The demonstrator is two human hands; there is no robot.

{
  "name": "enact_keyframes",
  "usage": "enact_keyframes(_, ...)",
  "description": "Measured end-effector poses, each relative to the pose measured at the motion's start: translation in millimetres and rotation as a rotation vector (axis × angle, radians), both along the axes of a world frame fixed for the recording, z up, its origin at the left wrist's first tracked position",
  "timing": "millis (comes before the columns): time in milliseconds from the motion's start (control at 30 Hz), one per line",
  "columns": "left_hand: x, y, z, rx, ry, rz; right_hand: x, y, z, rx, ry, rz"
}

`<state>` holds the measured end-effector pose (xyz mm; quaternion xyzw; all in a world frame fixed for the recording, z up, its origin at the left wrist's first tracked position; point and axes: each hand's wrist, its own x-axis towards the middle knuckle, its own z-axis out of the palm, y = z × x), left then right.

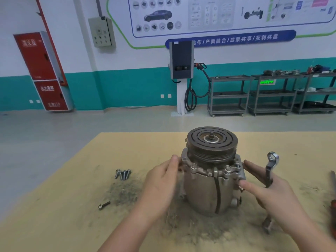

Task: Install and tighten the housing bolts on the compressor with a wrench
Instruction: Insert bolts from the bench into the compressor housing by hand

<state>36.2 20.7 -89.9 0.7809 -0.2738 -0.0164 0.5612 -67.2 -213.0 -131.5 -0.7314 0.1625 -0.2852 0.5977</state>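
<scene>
The metal compressor [205, 193] stands upright on the yellow table [72, 206], its dark pulley [211, 140] on top. Bolts sit in the housing flange at the front [193, 167] and front right [227, 168]. My left hand [160, 184] touches the left side of the flange with its fingertips. My right hand [269, 193] holds a ring wrench [271, 166] against the palm, ring end pointing up, while its thumb and forefinger reach to the compressor's right side. Several loose bolts [123, 174] lie to the left, and a single bolt [104, 205] lies nearer me.
Grey metal grit [123, 193] is spread on the table around the compressor. At the right edge lie a metal tool [333, 179] and an orange-handled tool [333, 208]. Beyond the table's far edge are open floor, a charging post [181, 70] and shelf carts [229, 95].
</scene>
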Motion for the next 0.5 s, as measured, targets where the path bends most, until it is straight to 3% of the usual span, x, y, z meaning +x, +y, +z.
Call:
enact_keyframes(67,19,29,-5,0.152,-0.060,0.183,0,2,-2,-0.012,-0.010,0.026)
enact_keyframes(167,56,86,-24,0.772,-0.115,0.428,-1,7,-2,-0.004,-0.029,0.045)
enact_keyframes(233,65,117,-43,1.051,-0.040,0.486,-2,11,0,-0.025,-0.026,0.033)
enact_keyframes(500,54,137,-72,0.840,-0.126,0.615,-5,19,3,-0.124,-0.024,-0.019)
